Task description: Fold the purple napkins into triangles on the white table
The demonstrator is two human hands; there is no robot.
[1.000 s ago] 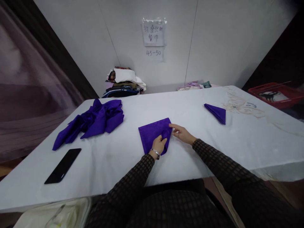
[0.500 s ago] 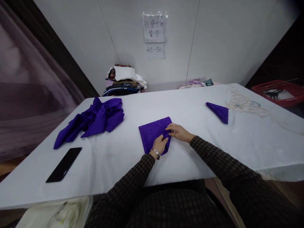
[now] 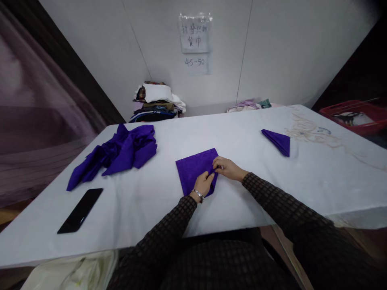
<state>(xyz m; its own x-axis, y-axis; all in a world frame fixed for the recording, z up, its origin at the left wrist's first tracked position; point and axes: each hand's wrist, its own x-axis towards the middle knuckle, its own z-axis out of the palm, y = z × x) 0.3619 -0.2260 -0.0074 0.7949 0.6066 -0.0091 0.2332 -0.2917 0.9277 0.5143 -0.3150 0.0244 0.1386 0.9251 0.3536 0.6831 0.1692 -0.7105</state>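
Note:
A purple cloth napkin point(image 3: 193, 167), folded to a flat square, lies in the middle of the white-covered table point(image 3: 248, 189). My left hand point(image 3: 203, 183) pinches its right edge near the front corner. My right hand point(image 3: 226, 167) pinches the same edge just beyond, fingertips close to those of the left. Both hands are closed on the cloth. A steel watch sits on my left wrist.
A heap of loose purple napkins point(image 3: 119, 152) lies at the left, a black phone point(image 3: 80, 210) in front of it. A folded purple napkin point(image 3: 277, 141) rests at the right. Stacked clothes point(image 3: 157, 102) stand by the wall; a red basket point(image 3: 355, 117) sits far right.
My right hand has slid left from beside the napkin onto its right edge and closed on it, meeting the left hand. The napkin has stayed flat in place.

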